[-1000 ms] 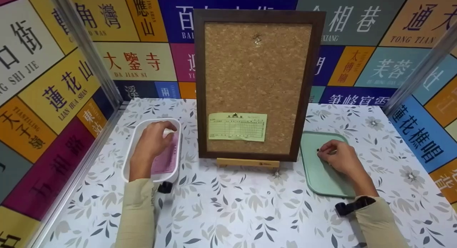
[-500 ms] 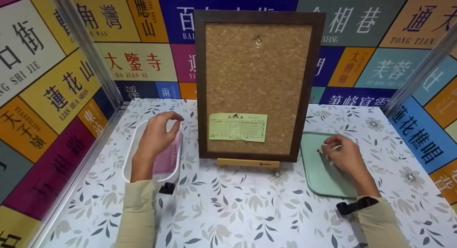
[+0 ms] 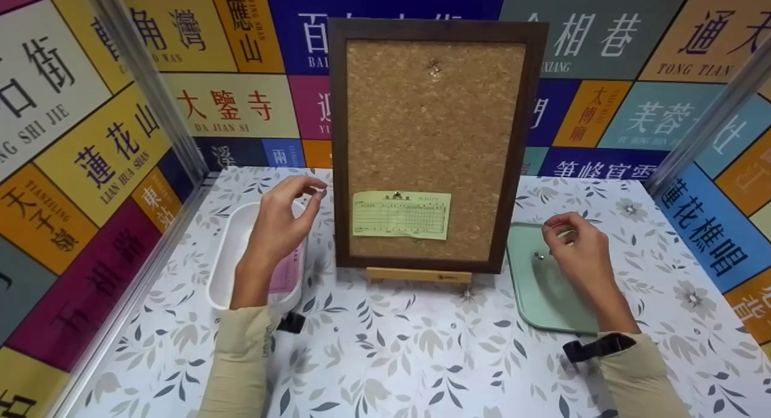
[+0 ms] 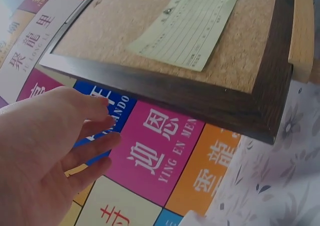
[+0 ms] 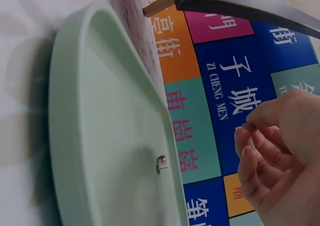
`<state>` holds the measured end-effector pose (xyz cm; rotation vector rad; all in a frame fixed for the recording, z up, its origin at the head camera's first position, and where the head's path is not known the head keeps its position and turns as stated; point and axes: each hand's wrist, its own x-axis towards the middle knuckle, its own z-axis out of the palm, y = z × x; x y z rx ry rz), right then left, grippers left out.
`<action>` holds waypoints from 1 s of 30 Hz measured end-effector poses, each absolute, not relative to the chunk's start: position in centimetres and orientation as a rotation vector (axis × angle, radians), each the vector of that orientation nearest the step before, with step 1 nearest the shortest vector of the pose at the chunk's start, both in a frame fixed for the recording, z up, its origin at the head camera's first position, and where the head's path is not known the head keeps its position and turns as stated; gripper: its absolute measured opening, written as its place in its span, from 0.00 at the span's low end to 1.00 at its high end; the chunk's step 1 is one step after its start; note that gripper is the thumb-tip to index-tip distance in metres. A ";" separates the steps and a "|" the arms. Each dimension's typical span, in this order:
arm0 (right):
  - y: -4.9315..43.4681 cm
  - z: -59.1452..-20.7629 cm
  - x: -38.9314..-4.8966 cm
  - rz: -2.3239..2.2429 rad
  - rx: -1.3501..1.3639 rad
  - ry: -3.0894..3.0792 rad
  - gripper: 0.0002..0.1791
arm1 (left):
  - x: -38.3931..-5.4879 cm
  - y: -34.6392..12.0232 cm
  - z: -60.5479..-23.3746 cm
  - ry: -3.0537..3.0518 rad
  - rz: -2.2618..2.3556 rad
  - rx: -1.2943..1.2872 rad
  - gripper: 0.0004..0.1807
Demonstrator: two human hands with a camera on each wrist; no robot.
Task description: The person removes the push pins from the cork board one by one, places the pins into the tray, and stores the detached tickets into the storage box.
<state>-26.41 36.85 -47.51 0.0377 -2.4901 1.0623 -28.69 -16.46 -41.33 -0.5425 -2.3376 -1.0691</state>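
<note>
My left hand (image 3: 284, 216) hangs above the right rim of a white tray (image 3: 234, 249), its thumb and forefinger tips close together. In the left wrist view that hand (image 4: 55, 146) has its other fingers loosely bent, and nothing shows in it. A pink printed slip (image 3: 283, 272) lies in the tray, partly covered by the hand. Above a pale green tray (image 3: 533, 297) is my right hand (image 3: 575, 246). In the right wrist view its thumb and forefinger tips (image 5: 244, 128) meet; I cannot tell whether they pinch anything. Small metal pins (image 5: 160, 162) lie in the green tray.
A framed cork board (image 3: 437, 135) stands on a wooden easel (image 3: 418, 275) between the trays. A yellow-green printed form (image 3: 400, 215) is pinned low on its left, and another pin (image 3: 434, 67) sits near the top. Sign-covered walls enclose the floral-patterned table (image 3: 385, 358).
My left hand has risen out of the white tray and moved right towards the board. My right hand has lifted off the pins, which are now in plain sight in the green tray.
</note>
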 end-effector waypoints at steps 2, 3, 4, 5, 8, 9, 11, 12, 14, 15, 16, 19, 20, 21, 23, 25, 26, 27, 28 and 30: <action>36.4 -47.3 -26.4 1.063 0.056 -2.445 0.08 | -28.7 -16.1 -41.3 -2.332 -1.077 -0.543 0.09; 36.2 -47.2 -26.3 1.067 0.064 -2.426 0.08 | -28.6 -16.0 -41.3 -2.329 -1.081 -0.546 0.09; 35.9 -47.1 -26.3 1.070 0.073 -2.408 0.08 | -28.6 -15.9 -41.3 -2.324 -1.088 -0.552 0.09; 35.7 -47.1 -26.3 1.072 0.080 -2.391 0.07 | -28.7 -15.8 -41.3 -2.319 -1.095 -0.559 0.10; 35.0 -46.8 -26.2 1.084 0.105 -2.345 0.07 | -28.7 -15.5 -41.4 -2.306 -1.113 -0.578 0.10; 34.8 -46.7 -26.2 1.086 0.112 -2.332 0.07 | -28.7 -15.4 -41.4 -2.303 -1.121 -0.582 0.11; 34.4 -46.5 -26.1 1.089 0.127 -2.309 0.07 | -28.7 -15.2 -41.4 -2.299 -1.135 -0.592 0.10; 34.2 -46.4 -26.0 1.093 0.135 -2.298 0.07 | -28.7 -15.2 -41.4 -2.298 -1.140 -0.599 0.10; 33.7 -46.3 -25.9 1.101 0.152 -2.281 0.07 | -28.7 -15.0 -41.5 -2.305 -1.138 -0.610 0.10; 33.5 -46.2 -25.8 1.106 0.164 -2.275 0.07 | -28.7 -14.8 -41.5 -2.307 -1.136 -0.617 0.09; 33.3 -46.1 -25.7 1.119 0.178 -2.265 0.07 | -28.7 -14.7 -41.5 -2.311 -1.132 -0.622 0.09; 32.6 -45.8 -25.5 1.144 0.222 -2.236 0.07 | -28.8 -14.4 -41.6 -2.318 -1.122 -0.636 0.09; 32.3 -45.7 -25.4 1.148 0.237 -2.224 0.07 | -28.7 -14.3 -41.7 -2.319 -1.122 -0.639 0.08; 32.0 -45.6 -25.3 1.148 0.250 -2.212 0.07 | -28.7 -14.2 -41.7 -2.318 -1.124 -0.644 0.08; 31.2 -45.1 -24.9 1.147 0.273 -2.189 0.06 | -28.7 -14.0 -41.8 -2.318 -1.129 -0.650 0.08; 30.4 -44.5 -24.5 1.148 0.299 -2.168 0.06 | -28.7 -13.9 -41.8 -2.314 -1.140 -0.657 0.08; 30.0 -44.3 -24.2 1.145 0.311 -2.160 0.06 | -28.7 -13.8 -41.9 -2.311 -1.147 -0.661 0.08; 29.7 -44.0 -24.0 1.147 0.319 -2.152 0.06 | -28.7 -13.7 -41.9 -2.308 -1.153 -0.667 0.08; 29.3 -43.8 -23.8 1.147 0.330 -2.144 0.06 | -28.6 -13.6 -42.0 -2.308 -1.155 -0.669 0.08; 28.9 -43.7 -23.7 1.140 0.351 -2.129 0.06 | -28.6 -13.5 -42.0 -2.310 -1.157 -0.670 0.08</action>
